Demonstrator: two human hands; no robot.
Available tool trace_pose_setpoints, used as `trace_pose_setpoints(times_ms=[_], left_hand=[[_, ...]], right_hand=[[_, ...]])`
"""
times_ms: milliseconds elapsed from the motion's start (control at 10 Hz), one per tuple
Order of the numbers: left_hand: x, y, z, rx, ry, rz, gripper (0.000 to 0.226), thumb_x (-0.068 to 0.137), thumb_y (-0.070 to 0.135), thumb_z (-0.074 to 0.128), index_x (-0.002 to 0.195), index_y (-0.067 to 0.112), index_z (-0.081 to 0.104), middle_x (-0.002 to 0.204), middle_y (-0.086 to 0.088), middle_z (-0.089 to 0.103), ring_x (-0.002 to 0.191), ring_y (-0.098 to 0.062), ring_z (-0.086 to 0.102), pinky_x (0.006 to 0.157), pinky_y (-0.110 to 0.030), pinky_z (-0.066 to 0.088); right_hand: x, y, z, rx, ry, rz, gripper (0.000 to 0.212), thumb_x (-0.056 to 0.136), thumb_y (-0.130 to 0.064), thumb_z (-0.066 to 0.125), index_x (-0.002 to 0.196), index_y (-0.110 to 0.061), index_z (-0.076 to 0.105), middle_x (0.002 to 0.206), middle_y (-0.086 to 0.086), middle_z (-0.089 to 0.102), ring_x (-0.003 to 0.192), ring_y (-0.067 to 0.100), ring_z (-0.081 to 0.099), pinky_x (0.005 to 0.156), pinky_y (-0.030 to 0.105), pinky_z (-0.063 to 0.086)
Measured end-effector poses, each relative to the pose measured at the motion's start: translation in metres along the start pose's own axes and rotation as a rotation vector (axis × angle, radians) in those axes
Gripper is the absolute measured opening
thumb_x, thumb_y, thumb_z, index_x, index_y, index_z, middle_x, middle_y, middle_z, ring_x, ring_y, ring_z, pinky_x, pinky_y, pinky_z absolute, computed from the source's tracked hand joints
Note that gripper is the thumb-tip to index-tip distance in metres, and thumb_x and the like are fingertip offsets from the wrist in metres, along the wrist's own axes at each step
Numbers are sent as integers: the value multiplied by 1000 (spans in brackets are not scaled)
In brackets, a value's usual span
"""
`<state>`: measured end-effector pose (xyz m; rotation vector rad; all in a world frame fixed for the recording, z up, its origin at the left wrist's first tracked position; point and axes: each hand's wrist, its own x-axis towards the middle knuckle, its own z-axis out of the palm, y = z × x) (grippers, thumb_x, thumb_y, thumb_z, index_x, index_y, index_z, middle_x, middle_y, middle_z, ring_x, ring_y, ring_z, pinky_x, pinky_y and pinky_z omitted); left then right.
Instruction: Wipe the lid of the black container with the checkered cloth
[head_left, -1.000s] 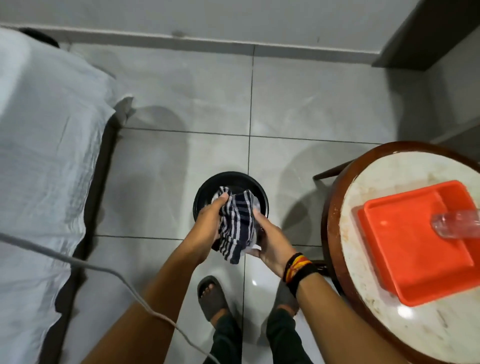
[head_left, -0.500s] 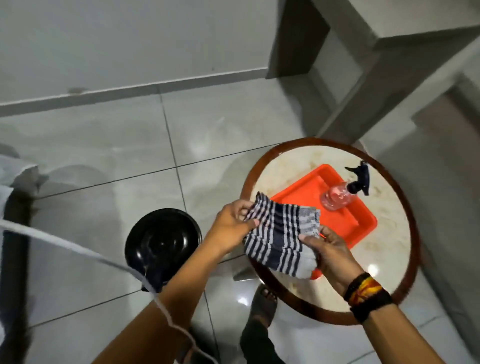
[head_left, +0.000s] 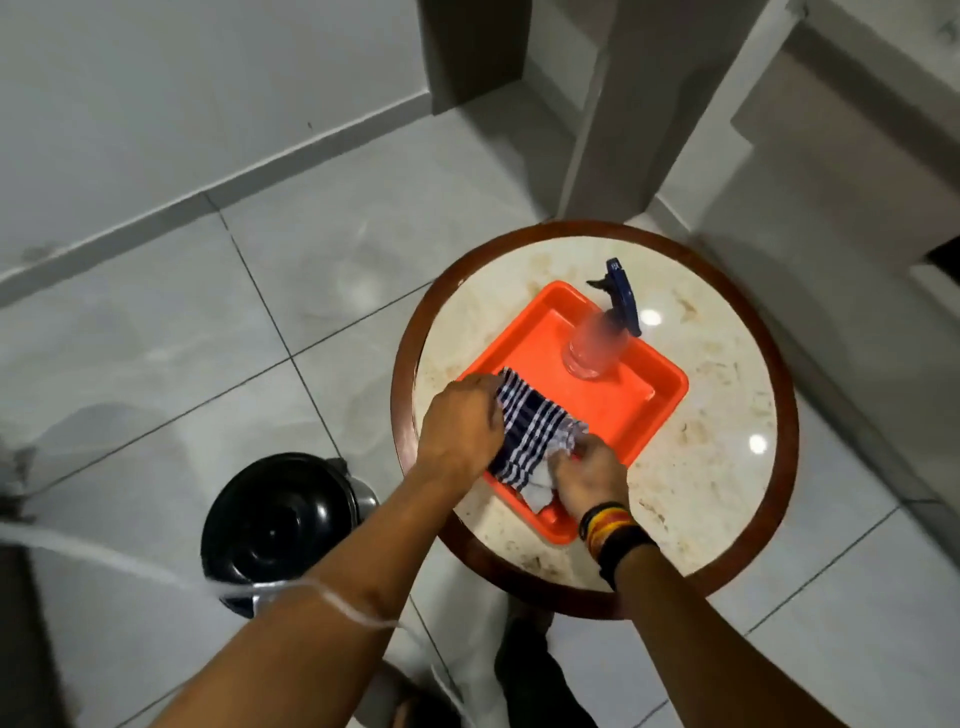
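The black container (head_left: 278, 525) stands on the tiled floor at the lower left, its glossy round lid on top. Both my hands are over the orange tray (head_left: 608, 405) on the round table, away from the container. The blue-and-white checkered cloth (head_left: 530, 434) lies bunched low in the tray between my hands. My left hand (head_left: 457, 426) grips its left end and my right hand (head_left: 589, 480) pinches its right end.
A clear spray bottle (head_left: 597, 340) with a dark blue trigger stands in the tray's far part. The round marble-topped table (head_left: 722, 457) has a dark wooden rim. A white cable (head_left: 156, 571) crosses over my left forearm. Walls and a pillar stand behind.
The cloth left the container's lid and travelled right with both hands, from above the bin to down into the orange tray. The view turned right toward the table.
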<state>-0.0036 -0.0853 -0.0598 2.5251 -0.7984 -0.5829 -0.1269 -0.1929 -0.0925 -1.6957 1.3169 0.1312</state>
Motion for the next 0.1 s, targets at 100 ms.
trace_pose_setpoints(times_ms=[100], left_hand=[[-9, -7, -17, 212, 31, 100, 56, 108, 40, 38, 160, 18, 38, 167, -12, 40, 155, -33, 38, 131, -47, 24]], right_hand=[[-50, -8, -5, -145, 48, -298, 55, 103, -31, 42, 156, -15, 39, 167, 12, 35, 154, 33, 33, 123, 39, 30]])
